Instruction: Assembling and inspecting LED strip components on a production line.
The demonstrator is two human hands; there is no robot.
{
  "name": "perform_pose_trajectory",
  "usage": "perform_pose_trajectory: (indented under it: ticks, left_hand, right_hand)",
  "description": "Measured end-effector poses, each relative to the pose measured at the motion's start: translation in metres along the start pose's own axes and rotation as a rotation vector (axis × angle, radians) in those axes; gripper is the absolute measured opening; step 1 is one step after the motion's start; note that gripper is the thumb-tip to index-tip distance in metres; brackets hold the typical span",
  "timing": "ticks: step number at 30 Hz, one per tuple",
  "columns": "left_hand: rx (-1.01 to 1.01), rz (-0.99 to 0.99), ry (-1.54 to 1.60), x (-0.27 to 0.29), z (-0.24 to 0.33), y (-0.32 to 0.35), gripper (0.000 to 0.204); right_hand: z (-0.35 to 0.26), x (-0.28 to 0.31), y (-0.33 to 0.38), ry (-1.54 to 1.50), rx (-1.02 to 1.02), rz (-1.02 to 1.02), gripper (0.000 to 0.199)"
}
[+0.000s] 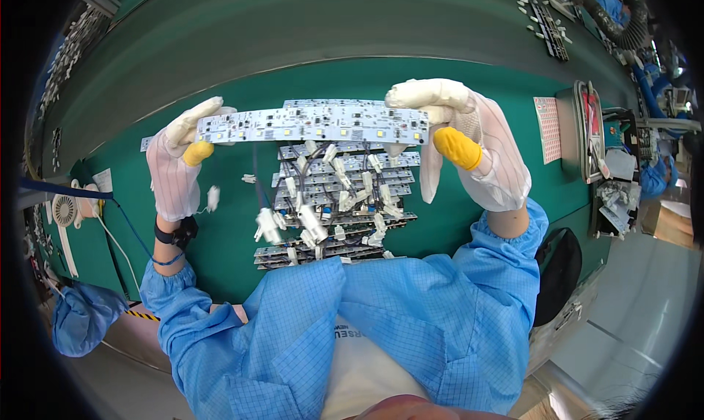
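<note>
Between both hands I hold up a long white LED circuit board (315,124), dotted with small yellow-white LEDs and black chips. My left hand (189,137), in a white glove with a yellow thumb tip, grips its left end. At the right end my right hand (447,126), gloved the same way, pinches the board between fingers and yellow-tipped thumb. White plug connectors (312,223) on dark wires dangle below the board. Beneath and behind lies a stack of similar boards (352,192) with wires and white connectors, partly hidden by the held one.
The boards lie on a green mat (242,269). To the right stand a metal tray (583,130) and a red-marked sheet (548,129). A small white fan (66,211) is at the left. A blue cord (136,233) runs to my left wrist. Dark strips (550,31) lie at the far right.
</note>
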State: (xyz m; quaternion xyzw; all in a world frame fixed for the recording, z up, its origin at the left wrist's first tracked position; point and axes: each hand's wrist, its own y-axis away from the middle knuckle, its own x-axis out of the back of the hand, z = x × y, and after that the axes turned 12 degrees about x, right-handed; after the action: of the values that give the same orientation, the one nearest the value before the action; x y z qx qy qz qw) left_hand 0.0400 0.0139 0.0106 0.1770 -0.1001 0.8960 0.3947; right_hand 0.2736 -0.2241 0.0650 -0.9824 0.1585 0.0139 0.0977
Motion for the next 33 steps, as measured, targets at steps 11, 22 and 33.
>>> perform_pose_trajectory:
  ticks: [11,22,33]
  left_hand:
    - [-0.033,0.010,0.094,0.003,-0.006,0.006,0.054]
    - [-0.278,0.000,-0.047,0.006,0.008,0.017,0.035]
    - [-0.182,0.105,-0.257,0.012,0.001,0.003,0.048]
  right_hand:
    - [0.003,-0.001,-0.001,0.019,0.022,0.048,0.061]
    - [0.019,0.000,-0.009,0.184,0.014,0.127,0.086]
    - [0.012,-0.011,-0.006,0.139,0.061,0.061,0.053]
